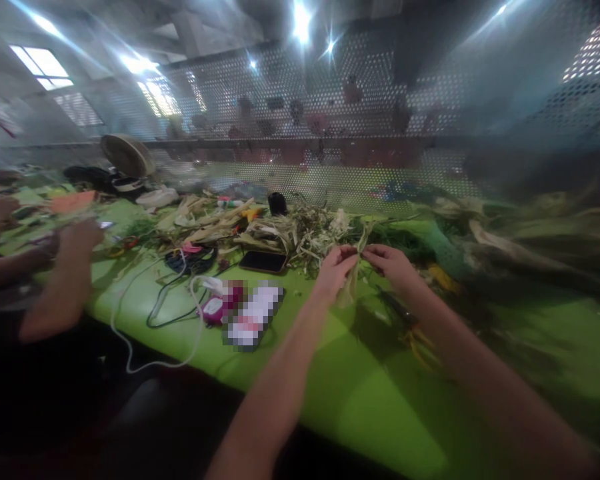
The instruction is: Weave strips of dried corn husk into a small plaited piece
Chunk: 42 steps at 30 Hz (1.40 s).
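My left hand pinches a pale green strip of dried husk that hangs down toward the table. Close beside it, the fingertips of my right hand are pressed together at the same strip, near its middle. The strip's upper end sticks up above both hands. Just behind my hands lies a heap of pale shredded plant scraps. Below my right forearm are scissors with yellow handles, partly blurred.
The table has a green cover. Left of me lie a dark phone, a blurred-out phone, a purple tissue pack and a white cable. A co-worker's arms are at the far left. A perforated metal panel stands behind.
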Motion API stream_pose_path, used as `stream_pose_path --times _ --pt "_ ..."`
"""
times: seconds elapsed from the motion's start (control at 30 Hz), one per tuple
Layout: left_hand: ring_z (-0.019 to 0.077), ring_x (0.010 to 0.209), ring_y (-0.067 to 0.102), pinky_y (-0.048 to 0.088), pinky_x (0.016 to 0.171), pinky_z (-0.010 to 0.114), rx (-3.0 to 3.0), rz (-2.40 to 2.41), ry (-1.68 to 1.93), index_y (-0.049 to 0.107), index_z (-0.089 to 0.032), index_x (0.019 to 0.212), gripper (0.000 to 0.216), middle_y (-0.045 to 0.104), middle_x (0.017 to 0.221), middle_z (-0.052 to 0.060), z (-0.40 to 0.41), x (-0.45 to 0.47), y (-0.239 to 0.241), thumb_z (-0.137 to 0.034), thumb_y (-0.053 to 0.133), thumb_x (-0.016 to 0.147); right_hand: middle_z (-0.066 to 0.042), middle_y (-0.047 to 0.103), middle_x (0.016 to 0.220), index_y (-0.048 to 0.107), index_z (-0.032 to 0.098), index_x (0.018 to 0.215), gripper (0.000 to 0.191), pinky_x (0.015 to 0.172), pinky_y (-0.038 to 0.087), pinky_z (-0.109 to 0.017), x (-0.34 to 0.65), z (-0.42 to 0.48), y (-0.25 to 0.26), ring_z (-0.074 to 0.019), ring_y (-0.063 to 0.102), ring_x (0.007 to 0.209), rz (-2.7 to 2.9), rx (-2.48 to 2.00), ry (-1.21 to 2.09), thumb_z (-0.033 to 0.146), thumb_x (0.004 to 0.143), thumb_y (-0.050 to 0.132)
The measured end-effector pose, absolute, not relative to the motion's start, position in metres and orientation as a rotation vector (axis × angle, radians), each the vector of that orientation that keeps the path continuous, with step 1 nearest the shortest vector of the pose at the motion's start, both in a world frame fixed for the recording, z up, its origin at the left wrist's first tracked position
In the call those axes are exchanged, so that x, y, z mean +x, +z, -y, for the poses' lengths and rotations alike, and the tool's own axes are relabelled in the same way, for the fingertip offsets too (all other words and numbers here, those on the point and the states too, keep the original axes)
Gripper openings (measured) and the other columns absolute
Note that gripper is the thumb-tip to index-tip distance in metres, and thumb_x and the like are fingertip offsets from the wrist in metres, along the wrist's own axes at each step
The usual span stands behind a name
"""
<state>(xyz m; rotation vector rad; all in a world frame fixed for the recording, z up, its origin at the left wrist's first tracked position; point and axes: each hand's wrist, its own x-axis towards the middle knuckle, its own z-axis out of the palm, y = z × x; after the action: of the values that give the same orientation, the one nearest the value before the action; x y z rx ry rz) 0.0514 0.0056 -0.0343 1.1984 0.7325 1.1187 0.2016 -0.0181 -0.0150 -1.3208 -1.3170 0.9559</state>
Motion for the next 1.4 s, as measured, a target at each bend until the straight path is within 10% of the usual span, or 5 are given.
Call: stream_pose_path --times 0.53,0.97,1.4 --pt "0.0117 0.079 0.058 0.046 0.077 0.025 1.553 -0.763 1.257 0.06 -0.016 0.097 0.03 0.062 0.086 0.002 -0.012 0.048 -0.041 -0.007 0.064 0.069 0.002 0.052 0.051 0.058 0.019 0.058 0.044 0.049 0.036 -0.026 0.206 0.016 -0.014 -0.0127 0.045 0.05 1.564 -1.452 0.774 0.062 0.063 0.069" --pt "0.0133 0.072 0.054 0.04 0.068 0.025 1.558 -0.827 1.05 0.066 -0.016 0.083 0.023 0.064 0.08 0.002 -0.01 0.044 -0.035 -0.039 0.064 0.08 -0.001 0.066 0.071 0.067 0.019 0.073 0.013 0.064 0.038 -0.027 0.209 0.02 -0.009 -0.0181 0.057 0.069 1.853 -1.434 0.484 0.027 0.073 0.057" --pt "0.0134 0.064 0.043 0.03 0.063 0.026 1.847 -0.982 1.075 0.053 -0.019 0.067 0.024 0.051 0.065 -0.002 -0.009 0.04 -0.029 -0.031 0.052 0.087 0.002 0.056 0.064 0.059 0.02 0.075 0.018 0.053 0.04 -0.026 0.218 0.022 -0.008 -0.013 0.05 0.052 1.67 -1.482 0.709 0.038 0.076 0.058"
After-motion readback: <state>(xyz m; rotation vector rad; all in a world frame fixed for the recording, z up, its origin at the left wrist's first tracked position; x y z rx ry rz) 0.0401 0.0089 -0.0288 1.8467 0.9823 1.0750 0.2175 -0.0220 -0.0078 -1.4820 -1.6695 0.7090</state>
